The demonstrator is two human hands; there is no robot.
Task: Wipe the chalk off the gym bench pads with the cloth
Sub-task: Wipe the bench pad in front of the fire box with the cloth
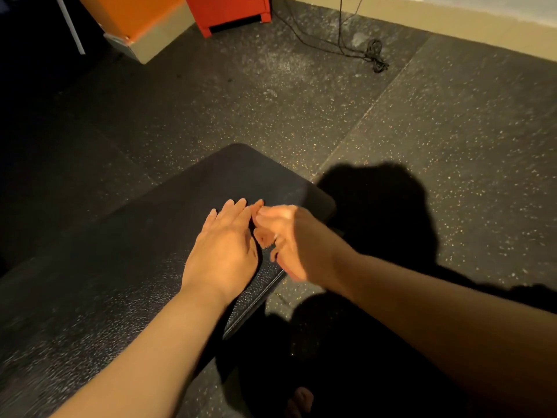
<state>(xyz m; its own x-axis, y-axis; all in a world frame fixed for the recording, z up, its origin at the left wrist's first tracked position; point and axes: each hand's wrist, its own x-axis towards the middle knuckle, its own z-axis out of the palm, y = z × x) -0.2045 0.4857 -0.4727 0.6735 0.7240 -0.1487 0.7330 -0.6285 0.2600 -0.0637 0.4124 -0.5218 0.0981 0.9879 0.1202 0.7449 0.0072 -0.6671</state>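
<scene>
While L hand (224,248) lies flat on pebbly pad (120,260) | R hand (289,236) blurred, maybe curled

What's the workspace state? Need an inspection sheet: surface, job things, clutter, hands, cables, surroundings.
Surface: black textured bench pad; no chalk marks can be made out in this light.
Job's things: cloth, nothing seen.
Clutter: nothing seen on the pad.
Hands: left hand over the pad, fingers straight; right hand close beside it, blurred, fingers curled, grip unclear.
Cables: black cable runs across the floor and bunches in a coil near the wall.
Surroundings: speckled rubber floor with a whitish dusty patch; red cabinet and orange box at the far edge.
</scene>
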